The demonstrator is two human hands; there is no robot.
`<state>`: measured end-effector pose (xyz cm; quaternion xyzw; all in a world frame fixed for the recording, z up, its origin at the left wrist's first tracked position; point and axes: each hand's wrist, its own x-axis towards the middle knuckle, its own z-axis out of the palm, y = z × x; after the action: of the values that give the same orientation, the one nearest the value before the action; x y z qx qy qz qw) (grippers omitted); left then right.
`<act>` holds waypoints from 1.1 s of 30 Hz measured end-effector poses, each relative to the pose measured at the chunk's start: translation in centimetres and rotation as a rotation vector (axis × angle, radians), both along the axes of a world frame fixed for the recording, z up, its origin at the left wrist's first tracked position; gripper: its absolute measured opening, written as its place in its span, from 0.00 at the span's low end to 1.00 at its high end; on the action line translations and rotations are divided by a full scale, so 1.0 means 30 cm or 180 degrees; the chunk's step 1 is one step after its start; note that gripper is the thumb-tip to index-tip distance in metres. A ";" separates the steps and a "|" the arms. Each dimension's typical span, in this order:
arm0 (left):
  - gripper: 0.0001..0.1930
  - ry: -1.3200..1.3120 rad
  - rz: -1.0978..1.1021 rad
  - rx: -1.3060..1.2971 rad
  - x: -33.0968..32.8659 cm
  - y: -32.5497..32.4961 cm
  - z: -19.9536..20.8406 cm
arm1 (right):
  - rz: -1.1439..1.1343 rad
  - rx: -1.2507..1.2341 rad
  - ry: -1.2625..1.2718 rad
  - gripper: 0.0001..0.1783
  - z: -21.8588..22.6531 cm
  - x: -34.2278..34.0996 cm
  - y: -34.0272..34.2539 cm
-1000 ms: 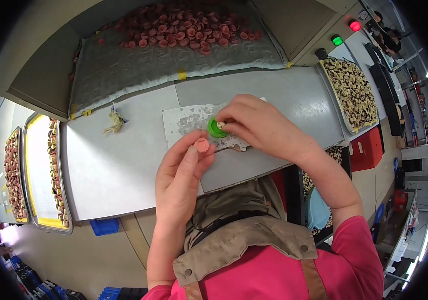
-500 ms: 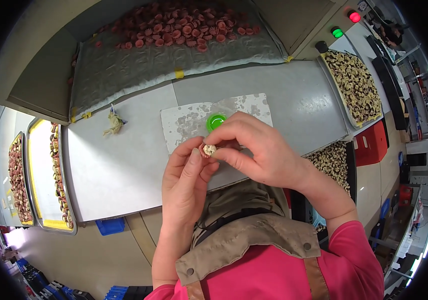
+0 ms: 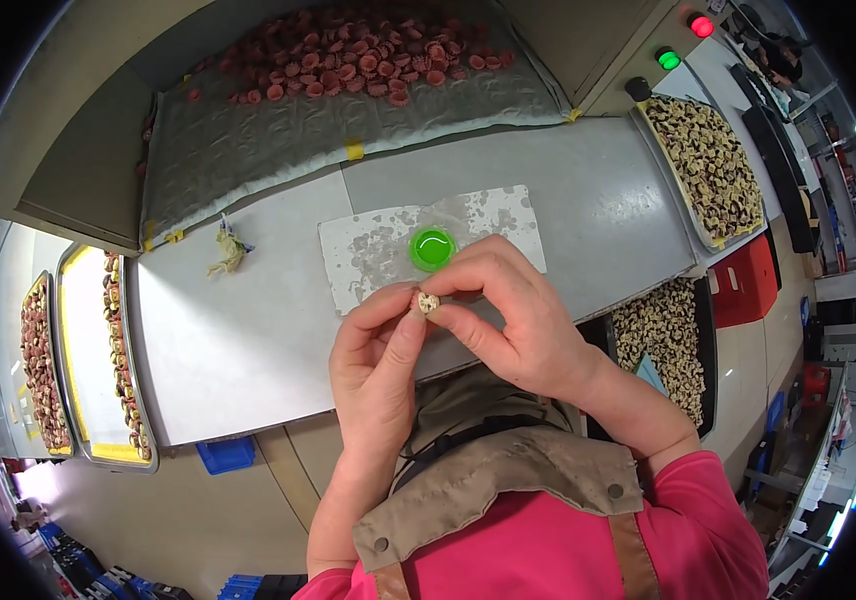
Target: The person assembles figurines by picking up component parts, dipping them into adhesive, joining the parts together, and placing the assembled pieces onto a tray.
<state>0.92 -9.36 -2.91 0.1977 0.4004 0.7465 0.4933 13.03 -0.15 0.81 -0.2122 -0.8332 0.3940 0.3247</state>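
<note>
My two hands meet over the near part of the work table, fingertips pinched close together. My right hand (image 3: 518, 315) grips a small cream-and-dark piece (image 3: 429, 302) between thumb and forefinger. Closed against it, my left hand (image 3: 376, 350) has a small red cup-shaped piece in its fingertips, now mostly hidden by fingers. Just beyond sits a round dish of bright green liquid (image 3: 433, 249). Under the dish lies a white sheet (image 3: 353, 265) with grey wet-looking spots.
Red cups (image 3: 348, 65) are heaped on a grey padded cloth (image 3: 248, 150) at the back. Cream-and-dark pieces fill a tray (image 3: 708, 170) at far right and a dark bin (image 3: 660, 350) below. Trays (image 3: 155, 440) stand left. A crumpled piping bag-like wrap (image 3: 230, 248) lies left of the sheet.
The fingertips have closed in, and the red cup that showed beside the cream-and-dark piece is now mostly covered. My right hand has shifted slightly down and left, uncovering the green dish.
</note>
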 end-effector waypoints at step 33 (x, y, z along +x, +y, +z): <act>0.25 -0.0273 -0.1304 -0.0740 0.126 0.048 0.086 | -0.0075 -0.0523 0.0576 0.17 -0.110 0.181 -0.008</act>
<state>4.70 -7.92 -0.33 0.1848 0.4138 0.5874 0.6705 18.46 -0.40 -2.51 -0.2115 -0.7629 0.4746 0.3847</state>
